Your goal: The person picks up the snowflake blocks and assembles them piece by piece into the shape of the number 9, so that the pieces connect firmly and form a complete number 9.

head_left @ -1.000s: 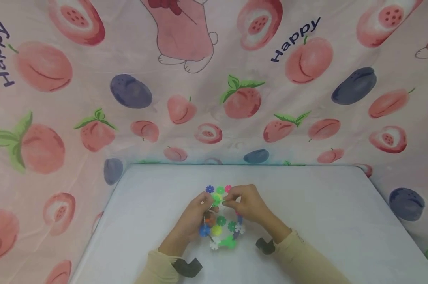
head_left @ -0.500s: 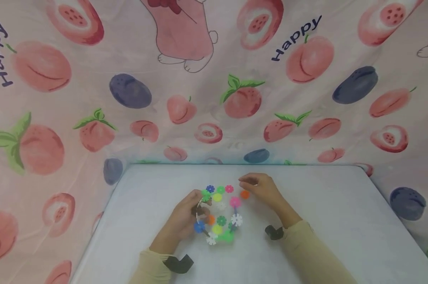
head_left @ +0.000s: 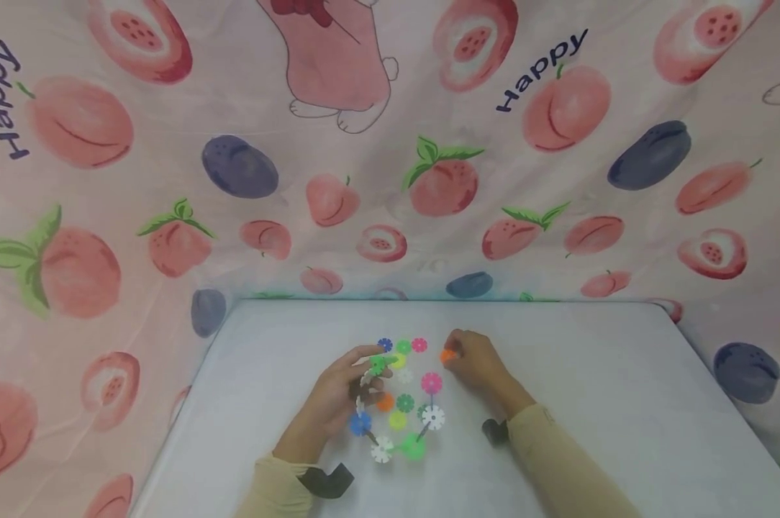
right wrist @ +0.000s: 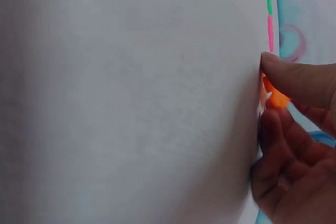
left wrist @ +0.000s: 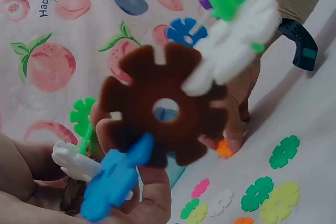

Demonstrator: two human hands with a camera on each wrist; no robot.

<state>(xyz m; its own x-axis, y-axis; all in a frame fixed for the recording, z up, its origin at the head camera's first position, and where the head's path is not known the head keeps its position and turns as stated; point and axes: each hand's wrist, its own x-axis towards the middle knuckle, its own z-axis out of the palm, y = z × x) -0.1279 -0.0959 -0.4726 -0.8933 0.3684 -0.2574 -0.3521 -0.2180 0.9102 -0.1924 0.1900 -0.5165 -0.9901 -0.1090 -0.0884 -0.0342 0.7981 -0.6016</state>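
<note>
My left hand (head_left: 332, 392) grips one end of a chain of interlocking snowflake discs. The chain hangs in a loop with blue (head_left: 360, 424), white, green (head_left: 414, 448) and pink discs (head_left: 432, 383), the pink one at its free end. Close to the left wrist camera, a brown disc (left wrist: 136, 95) and a light blue disc (left wrist: 113, 182) of this chain loom large. To the right, my right hand (head_left: 483, 363) is down at the table, pinching an orange snowflake disc (head_left: 448, 356) between thumb and fingers; the fingers partly hide it in the right wrist view (right wrist: 280, 99).
Loose snowflake discs lie flat on the white table (head_left: 558, 374): dark blue (head_left: 385, 344), pink (head_left: 419, 345), yellow (head_left: 398, 420), green (head_left: 405, 403) and several others, some beneath the hanging chain. A fruit-print cloth (head_left: 390, 180) rises behind the table's far edge.
My right hand has left the chain, moved right and come down onto the loose orange disc. My left hand has shifted slightly left with the chain, whose pink end now hangs free.
</note>
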